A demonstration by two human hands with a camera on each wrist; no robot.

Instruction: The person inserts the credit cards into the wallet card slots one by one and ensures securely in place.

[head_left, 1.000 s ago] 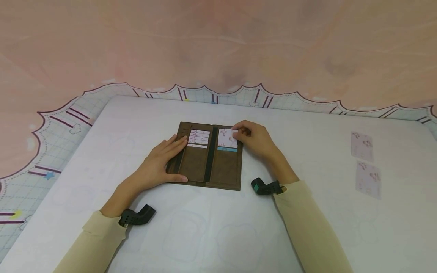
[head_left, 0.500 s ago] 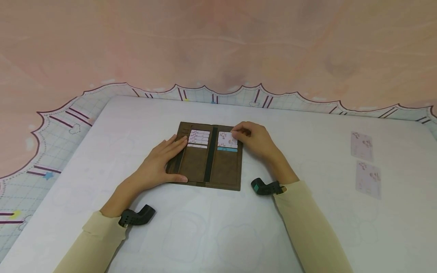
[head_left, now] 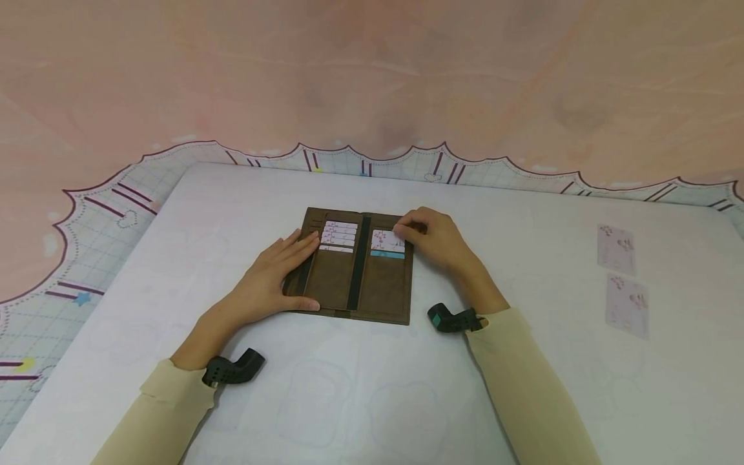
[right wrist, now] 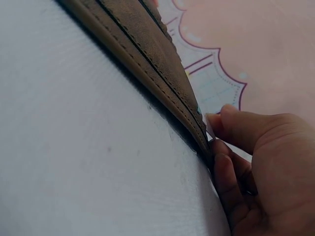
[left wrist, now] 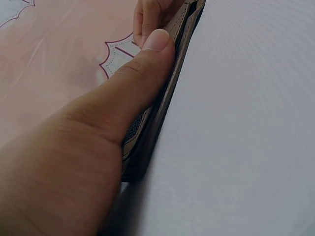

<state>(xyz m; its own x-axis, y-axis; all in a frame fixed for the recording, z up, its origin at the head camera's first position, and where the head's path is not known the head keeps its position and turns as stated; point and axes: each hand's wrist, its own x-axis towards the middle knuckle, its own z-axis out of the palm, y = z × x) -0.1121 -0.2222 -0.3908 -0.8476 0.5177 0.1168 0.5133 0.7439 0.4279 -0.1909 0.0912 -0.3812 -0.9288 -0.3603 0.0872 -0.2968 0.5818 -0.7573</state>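
A brown bifold wallet (head_left: pixel 386 290) lies spread flat on the table. My left hand (head_left: pixel 261 284) rests over its left edge with the fingers straight; in the left wrist view the thumb (left wrist: pixel 142 69) presses along the near edge. At the upper right panel, my right hand (head_left: pixel 436 239) pinches a white card with pink flowers (head_left: pixel 385 240), its lower part tucked into a slot. Right below it shows the strip of a blue card (head_left: pixel 387 256). Several flowered cards (head_left: pixel 338 232) sit stepped in the left panel's slots. The right wrist view shows the card's edge (right wrist: pixel 210 126) between thumb and fingers.
Two more flowered cards (head_left: pixel 617 249) lie one below the other at the right of the white tabletop (head_left: pixel 372 381). A scalloped printed border (head_left: pixel 401 165) runs along the back. Black wrist cameras (head_left: pixel 234 368) sit on both wrists.
The flowered card has slid down toward me, deeper into the right panel's slot, so less of it shows. My right fingers moved slightly with it; the left hand stayed still.
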